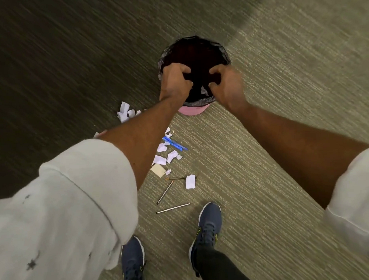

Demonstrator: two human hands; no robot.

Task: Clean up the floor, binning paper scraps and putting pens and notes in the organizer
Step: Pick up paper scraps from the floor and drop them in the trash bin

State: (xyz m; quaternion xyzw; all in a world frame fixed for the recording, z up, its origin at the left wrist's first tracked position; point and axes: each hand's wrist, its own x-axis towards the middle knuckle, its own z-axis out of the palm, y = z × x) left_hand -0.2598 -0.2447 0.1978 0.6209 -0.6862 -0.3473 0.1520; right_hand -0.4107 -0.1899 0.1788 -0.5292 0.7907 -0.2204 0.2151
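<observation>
A pink bin (pixel 191 110) with a black liner (pixel 197 40) stands on the carpet. My left hand (pixel 174 82) and my right hand (pixel 226 87) hover over its mouth with fingers curled and apart and nothing visible in them. One white scrap (pixel 205 91) shows inside the bin just below my right fingers. Near the bin, white paper scraps (pixel 124 112) lie to its left, and more scraps (pixel 165 156) lie beside blue pens (pixel 175 144). A beige note (pixel 157 169), a black pen (pixel 176 178) and two thin pens (pixel 165 191) (pixel 173 208) lie closer to me.
Ribbed grey-green carpet (pixel 272 115) runs all around, darker at the left. My two blue shoes (pixel 207 229) (pixel 132 259) stand just behind the pens. My white sleeves fill the lower left and right edge. A larger scrap (pixel 190 181) covers the black pen's end.
</observation>
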